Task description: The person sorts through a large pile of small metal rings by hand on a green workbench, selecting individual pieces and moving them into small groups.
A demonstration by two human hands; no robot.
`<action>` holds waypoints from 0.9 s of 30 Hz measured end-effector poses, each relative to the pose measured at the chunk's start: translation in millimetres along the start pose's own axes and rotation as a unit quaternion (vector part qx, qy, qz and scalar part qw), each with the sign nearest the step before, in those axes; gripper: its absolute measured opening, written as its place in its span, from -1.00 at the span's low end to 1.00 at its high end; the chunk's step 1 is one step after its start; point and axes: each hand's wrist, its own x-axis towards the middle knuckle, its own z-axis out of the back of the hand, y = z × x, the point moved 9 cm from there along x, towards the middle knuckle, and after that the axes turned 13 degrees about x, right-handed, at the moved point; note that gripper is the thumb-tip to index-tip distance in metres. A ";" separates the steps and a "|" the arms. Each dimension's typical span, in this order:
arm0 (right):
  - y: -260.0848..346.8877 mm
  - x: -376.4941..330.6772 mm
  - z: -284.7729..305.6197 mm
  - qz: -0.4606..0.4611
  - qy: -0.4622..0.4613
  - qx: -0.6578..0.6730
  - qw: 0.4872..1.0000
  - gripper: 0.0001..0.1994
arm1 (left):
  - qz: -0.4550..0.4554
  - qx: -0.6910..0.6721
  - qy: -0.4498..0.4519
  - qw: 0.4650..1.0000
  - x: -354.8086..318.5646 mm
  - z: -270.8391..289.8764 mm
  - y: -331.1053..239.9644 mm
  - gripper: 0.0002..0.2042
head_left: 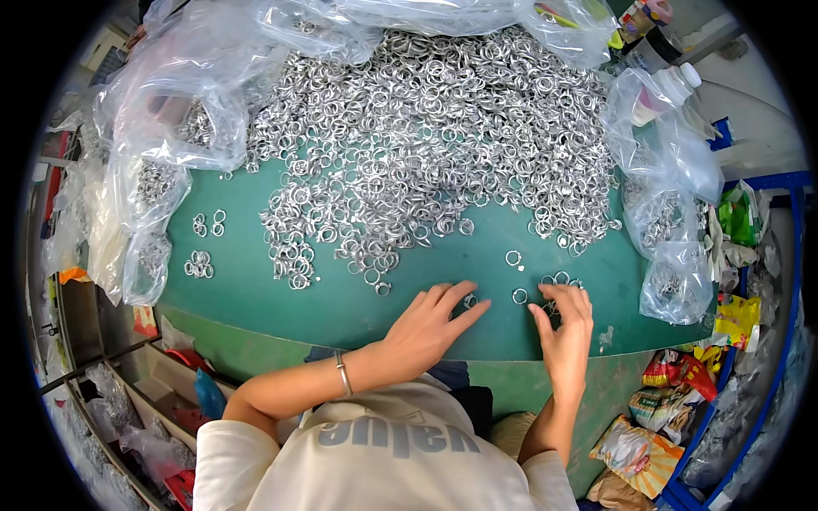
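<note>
In the head view, a large heap of silvery metal rings (443, 119) covers the far and middle part of a green table (426, 271), thinning into loose rings toward the person. The left hand (430, 328) reaches in from the left over the near part of the table, its thumb and fingers spread, with a single ring (470, 301) in the gap between them; I cannot tell whether the fingertips grip it or it just lies there. A bracelet (342, 373) sits on that wrist. The right hand (565, 328) is curled, thumb and fingertips bent down close to a small cluster of rings (560, 278); the fingers hide part of the cluster, so whether one is pinched I cannot tell. Between the two hands, nearer the right one, a loose ring (520, 296) lies on the table, and another ring (513, 257) lies farther from the person. On the left side of the table sits a small group of rings (199, 265), apart from the heap. Clear plastic bags (183, 128) line the left edge, and a clear bag (677, 294) holding metal pieces lies at the right edge. A white bottle (677, 81) is at the far right
</note>
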 end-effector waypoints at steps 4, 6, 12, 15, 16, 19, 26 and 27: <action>9.5 -0.8 -29.2 0.025 0.056 -0.067 0.996 -0.68 | -0.010 0.000 0.027 1.000 6.8 -21.1 3.5 -0.54; 14.4 -3.3 -33.1 0.036 0.056 -0.069 0.995 -0.70 | -0.001 -0.023 0.020 1.000 2.3 -23.6 9.2 -0.57; 26.5 7.4 -29.6 0.069 0.022 -0.030 0.997 -0.75 | -0.011 -0.001 -0.004 1.000 -9.9 -8.2 9.7 -0.66; 29.4 38.8 -28.3 0.093 -0.014 -0.024 0.995 -0.77 | -0.026 -0.034 -0.007 0.999 -16.5 -12.9 11.7 -0.69; 28.8 52.8 -36.1 0.111 -0.010 -0.024 0.993 -0.77 | -0.029 -0.046 -0.008 0.998 -17.5 -13.5 11.8 -0.70; 24.6 74.8 -48.2 0.147 -0.017 -0.030 0.988 -0.77 | -0.036 -0.064 0.000 0.997 -14.4 -12.6 9.5 -0.71; 17.8 47.8 -34.2 0.101 0.004 -0.043 0.994 -0.81 | -0.025 -0.070 -0.029 0.997 -16.9 -10.5 7.7 -0.78; 16.3 41.6 -36.9 0.099 0.016 -0.048 0.994 -0.83 | -0.027 -0.078 -0.027 0.996 -16.2 -13.6 8.3 -0.79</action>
